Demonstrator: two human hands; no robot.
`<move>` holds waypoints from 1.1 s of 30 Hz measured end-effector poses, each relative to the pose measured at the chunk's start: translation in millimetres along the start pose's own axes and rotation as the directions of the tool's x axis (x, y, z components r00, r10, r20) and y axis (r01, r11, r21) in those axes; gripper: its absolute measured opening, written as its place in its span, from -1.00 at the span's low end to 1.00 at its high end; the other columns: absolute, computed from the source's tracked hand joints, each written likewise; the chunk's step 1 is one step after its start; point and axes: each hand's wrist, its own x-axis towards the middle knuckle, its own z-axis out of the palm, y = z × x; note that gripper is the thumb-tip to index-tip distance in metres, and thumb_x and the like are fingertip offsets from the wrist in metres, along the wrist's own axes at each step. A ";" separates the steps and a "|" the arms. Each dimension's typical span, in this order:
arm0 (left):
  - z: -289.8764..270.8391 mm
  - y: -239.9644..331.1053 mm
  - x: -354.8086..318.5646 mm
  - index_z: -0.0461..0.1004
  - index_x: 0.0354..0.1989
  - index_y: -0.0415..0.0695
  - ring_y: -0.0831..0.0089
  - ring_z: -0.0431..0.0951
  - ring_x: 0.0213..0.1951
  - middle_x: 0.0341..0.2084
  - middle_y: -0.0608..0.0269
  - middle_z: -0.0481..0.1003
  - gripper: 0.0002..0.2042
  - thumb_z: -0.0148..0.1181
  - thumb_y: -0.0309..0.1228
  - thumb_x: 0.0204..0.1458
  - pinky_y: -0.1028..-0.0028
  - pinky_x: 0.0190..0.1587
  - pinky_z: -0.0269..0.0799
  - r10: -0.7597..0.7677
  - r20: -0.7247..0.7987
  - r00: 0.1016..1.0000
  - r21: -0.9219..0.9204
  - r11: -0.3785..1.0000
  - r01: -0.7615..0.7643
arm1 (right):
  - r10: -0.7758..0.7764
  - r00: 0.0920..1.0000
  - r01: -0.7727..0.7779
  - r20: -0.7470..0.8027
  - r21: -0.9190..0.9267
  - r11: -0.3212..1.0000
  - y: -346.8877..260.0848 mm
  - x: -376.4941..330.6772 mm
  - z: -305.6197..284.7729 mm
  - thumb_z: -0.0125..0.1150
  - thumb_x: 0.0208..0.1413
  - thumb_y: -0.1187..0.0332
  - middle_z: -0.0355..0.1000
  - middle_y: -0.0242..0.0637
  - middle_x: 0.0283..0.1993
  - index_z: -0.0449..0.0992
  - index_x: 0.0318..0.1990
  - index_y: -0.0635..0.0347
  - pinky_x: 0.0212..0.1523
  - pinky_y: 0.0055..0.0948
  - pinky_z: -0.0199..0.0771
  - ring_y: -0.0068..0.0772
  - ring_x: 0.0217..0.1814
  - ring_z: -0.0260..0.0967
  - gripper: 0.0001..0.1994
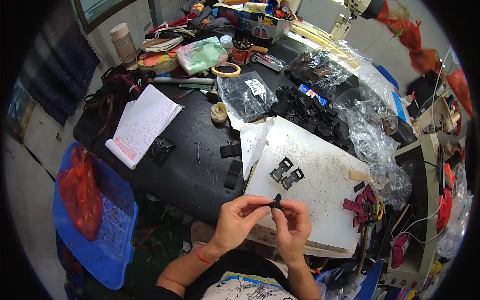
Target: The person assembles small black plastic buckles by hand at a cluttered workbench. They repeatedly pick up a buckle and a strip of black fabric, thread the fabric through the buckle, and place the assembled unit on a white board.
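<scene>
While both hands pinch a black piece, a white-labelled clear bag lies beyond.

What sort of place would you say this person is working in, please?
Probably a small leather-goods or sewing workshop: a sewing machine at the far edge, a pile of black cut pieces on the dark worktable, and both hands pinching one small black piece.

Cluttered black worktable beside pale wall.

Bright, even light – glare on plastic bags, fisheye bend w/ dark corners.
</scene>
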 end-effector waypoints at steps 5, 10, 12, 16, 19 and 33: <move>7.8 3.8 -6.9 0.37 0.00 -0.32 0.49 0.50 -0.14 -0.17 0.14 0.48 -0.72 0.05 -0.64 0.10 0.54 -0.03 0.42 0.097 0.016 0.995 -0.177 0.980 -0.093 | 0.221 0.973 -0.228 0.062 0.325 0.918 -17.0 6.8 -17.2 0.21 -0.02 0.67 0.32 -0.34 -0.28 0.22 -0.10 0.22 -0.26 -0.63 0.36 -0.61 -0.27 0.34 -0.63; -3.3 -0.3 -2.3 0.37 0.03 -0.31 0.43 0.42 -0.01 -0.12 0.11 0.46 -0.71 0.06 -0.49 0.15 0.47 0.07 0.31 0.094 0.259 0.961 0.061 0.992 -0.114 | -0.010 0.985 -0.033 0.175 0.244 0.969 -20.8 13.6 -29.7 0.24 -0.05 0.67 0.40 -0.28 -0.26 0.37 -0.20 0.29 -0.26 -0.63 0.39 -0.60 -0.29 0.36 -0.75; -1.1 3.9 -4.0 0.39 0.03 -0.31 0.50 0.43 -0.06 -0.12 0.12 0.47 -0.71 0.03 -0.46 0.17 0.52 0.03 0.32 0.035 0.232 0.972 0.115 0.991 -0.063 | -0.114 0.969 0.102 0.220 0.064 0.993 -22.2 12.8 -31.7 0.28 -0.10 0.66 0.46 -0.22 -0.30 0.48 -0.27 0.32 -0.31 -0.61 0.41 -0.56 -0.31 0.40 -0.80; -0.8 8.3 -5.0 0.44 0.01 -0.29 0.61 0.44 -0.16 -0.17 0.16 0.52 -0.73 0.01 -0.43 0.19 0.60 -0.08 0.35 -0.071 0.175 0.982 0.125 0.991 0.050 | 0.105 0.985 -0.132 0.134 0.207 0.970 -25.2 4.5 -24.5 0.31 -0.11 0.64 0.47 -0.24 -0.33 0.49 -0.29 0.32 -0.35 -0.61 0.41 -0.55 -0.38 0.42 -0.80; 0.6 7.1 -7.6 0.46 -0.01 -0.29 0.64 0.45 -0.25 -0.25 0.24 0.54 -0.74 0.02 -0.44 0.18 0.63 -0.17 0.36 -0.094 0.085 0.992 0.156 0.985 0.079 | 0.063 0.984 -0.086 0.168 0.133 0.987 -19.3 4.3 -23.6 0.31 -0.10 0.61 0.47 -0.25 -0.34 0.49 -0.28 0.31 -0.35 -0.61 0.41 -0.56 -0.40 0.42 -0.81; 3.7 12.6 0.8 0.47 -0.12 -0.36 0.39 0.59 -0.21 -0.30 0.07 0.58 -0.67 0.20 -0.66 -0.14 0.52 -0.16 0.46 -0.026 0.139 0.990 0.497 0.867 -0.047 | 0.241 0.925 -0.273 0.292 0.073 0.959 -19.8 14.9 -32.0 0.28 0.00 0.44 0.39 -0.38 -0.40 0.47 -0.23 0.26 -0.37 -0.62 0.29 -0.62 -0.41 0.28 -0.82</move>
